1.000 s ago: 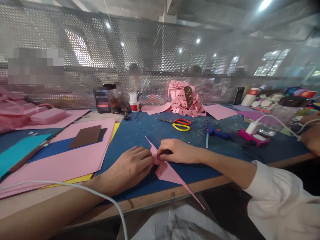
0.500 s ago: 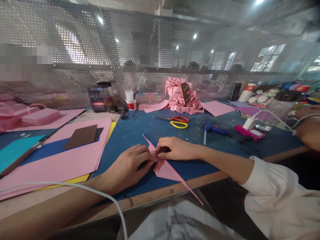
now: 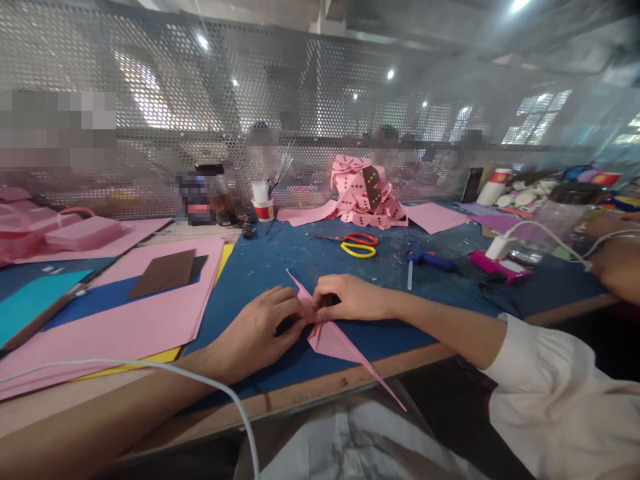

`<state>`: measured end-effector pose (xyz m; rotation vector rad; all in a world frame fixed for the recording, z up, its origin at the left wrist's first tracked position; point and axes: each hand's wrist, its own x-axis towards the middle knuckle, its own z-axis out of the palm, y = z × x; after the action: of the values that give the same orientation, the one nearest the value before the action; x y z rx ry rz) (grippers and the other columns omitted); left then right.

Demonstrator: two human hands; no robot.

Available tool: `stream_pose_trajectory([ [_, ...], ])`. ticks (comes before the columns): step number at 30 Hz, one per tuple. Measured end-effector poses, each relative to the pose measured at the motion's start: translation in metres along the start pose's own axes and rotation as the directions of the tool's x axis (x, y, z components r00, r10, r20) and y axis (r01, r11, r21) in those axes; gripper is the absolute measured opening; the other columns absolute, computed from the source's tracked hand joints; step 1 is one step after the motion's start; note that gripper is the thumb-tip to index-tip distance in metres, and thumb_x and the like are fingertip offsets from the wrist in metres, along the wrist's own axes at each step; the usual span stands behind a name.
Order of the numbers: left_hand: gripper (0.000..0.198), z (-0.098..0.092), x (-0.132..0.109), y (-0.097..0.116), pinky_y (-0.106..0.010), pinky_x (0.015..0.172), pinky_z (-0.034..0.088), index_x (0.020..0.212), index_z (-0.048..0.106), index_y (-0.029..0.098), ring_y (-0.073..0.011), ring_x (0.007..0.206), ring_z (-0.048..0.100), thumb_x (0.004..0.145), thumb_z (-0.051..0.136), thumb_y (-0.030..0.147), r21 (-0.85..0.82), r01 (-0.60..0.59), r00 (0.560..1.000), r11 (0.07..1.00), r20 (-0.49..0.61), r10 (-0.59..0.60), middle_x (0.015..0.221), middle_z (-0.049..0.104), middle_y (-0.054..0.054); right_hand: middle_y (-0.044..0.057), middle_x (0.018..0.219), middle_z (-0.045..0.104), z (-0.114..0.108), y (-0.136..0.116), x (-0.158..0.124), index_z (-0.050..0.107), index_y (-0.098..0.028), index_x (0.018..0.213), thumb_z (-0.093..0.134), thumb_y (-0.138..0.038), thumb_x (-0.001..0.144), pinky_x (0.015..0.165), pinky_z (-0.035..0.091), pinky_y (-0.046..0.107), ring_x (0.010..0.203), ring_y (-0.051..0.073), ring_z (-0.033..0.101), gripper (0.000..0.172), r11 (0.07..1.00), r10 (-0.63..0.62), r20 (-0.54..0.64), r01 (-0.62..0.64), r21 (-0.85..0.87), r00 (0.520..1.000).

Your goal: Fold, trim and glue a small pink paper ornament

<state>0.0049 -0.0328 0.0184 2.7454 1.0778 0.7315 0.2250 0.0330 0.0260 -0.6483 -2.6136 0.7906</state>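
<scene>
Between my hands is a folded pink paper piece (image 3: 335,341), with one thin point running away from me and a longer one reaching past the table's front edge. My left hand (image 3: 265,327) pinches its middle from the left, fingertips on the paper. From the right, my right hand (image 3: 345,297) is curled with thumb and fingers closed on the same middle part. The exact fold under the fingertips is hidden. Beyond my right hand lie scissors (image 3: 357,245) with red and yellow handles, and a blue glue gun (image 3: 430,259).
Pink sheets (image 3: 165,327) and a brown card (image 3: 163,273) lie at left. A dotted pink paper model (image 3: 367,190) stands at the back near a paper cup (image 3: 263,208). A pink power strip (image 3: 500,267) is at right, beside another person's arm (image 3: 617,260). A white cable (image 3: 215,383) crosses my left forearm.
Almost nothing differs. Both hands keep their hold on the pink paper, with only a tiny shift of the fingers and the view.
</scene>
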Motion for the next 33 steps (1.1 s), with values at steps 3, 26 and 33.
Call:
stream_pose_trajectory([
  [3, 0.013, 0.0003, 0.0005, -0.0006, -0.029, 0.074, 0.043, 0.086, 0.060, 0.019, -0.0164, 0.082, 0.054, 0.094, 0.050, 0.020, -0.013, 0.006, 1.000, 1.000, 0.005, -0.006, 0.086, 0.060, -0.004, 0.001, 0.086, 0.062, -0.0001, -0.0007, 0.0003, 0.068, -0.018, 0.088, 0.071, -0.032, 0.082, 0.068, 0.042, 0.024, 0.076, 0.013, 0.058, 0.016, 1.000, 0.013, -0.003, -0.013, -0.012, 1.000],
  [26, 0.012, -0.0025, 0.0020, 0.0005, -0.029, 0.076, 0.042, 0.085, 0.060, 0.018, -0.0162, 0.083, 0.054, 0.091, 0.050, 0.016, -0.079, 0.081, 0.996, 0.994, 0.046, -0.078, 0.086, 0.059, -0.002, 0.001, 0.085, 0.063, 0.0028, -0.0010, 0.0034, 0.069, -0.017, 0.089, 0.069, -0.030, 0.082, 0.065, 0.039, 0.023, 0.074, 0.012, 0.057, 0.015, 0.998, 0.045, -0.010, -0.046, -0.042, 0.999],
  [33, 0.009, -0.0004, 0.0028, -0.0013, -0.029, 0.076, 0.042, 0.084, 0.059, 0.018, -0.0164, 0.085, 0.054, 0.087, 0.052, 0.013, -0.065, 0.108, 0.994, 0.992, 0.042, -0.105, 0.088, 0.058, -0.003, 0.001, 0.084, 0.062, 0.0036, 0.0006, 0.0037, 0.069, -0.017, 0.087, 0.069, -0.032, 0.081, 0.065, 0.039, 0.022, 0.073, 0.012, 0.057, 0.017, 0.998, 0.054, -0.012, -0.055, -0.034, 0.998],
])
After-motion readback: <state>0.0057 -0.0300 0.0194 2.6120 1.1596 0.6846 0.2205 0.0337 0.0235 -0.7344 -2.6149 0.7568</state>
